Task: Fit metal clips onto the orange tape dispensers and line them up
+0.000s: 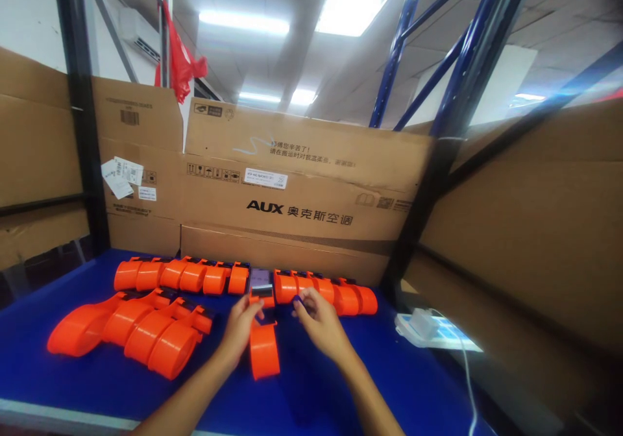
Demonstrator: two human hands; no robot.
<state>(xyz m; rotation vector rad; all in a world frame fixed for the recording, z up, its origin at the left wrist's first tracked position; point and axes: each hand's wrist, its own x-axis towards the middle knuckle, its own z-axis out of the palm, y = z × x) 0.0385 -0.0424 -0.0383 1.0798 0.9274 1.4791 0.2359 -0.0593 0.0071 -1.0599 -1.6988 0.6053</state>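
On the blue table (pixel 379 384) lies an orange ring-shaped strap piece (pixel 264 350) with a dark clip at its far end. My left hand (pixel 241 327) rests against its upper left side, fingers curled on it. Just right of it, my right hand (pixel 318 322) pinches a small dark blue part (pixel 297 301) between thumb and fingertips. A small purple and black item (pixel 261 281) sits beyond both hands, in the gap of the back row.
A back row of several orange pieces (pixel 195 275) runs along the cardboard boxes (pixel 302 189), continuing right (pixel 335 292). Several larger orange pieces (pixel 141 332) lie at left. A white charger with cable (pixel 423 326) sits at right. Blue rack posts (pixel 457 85) stand behind.
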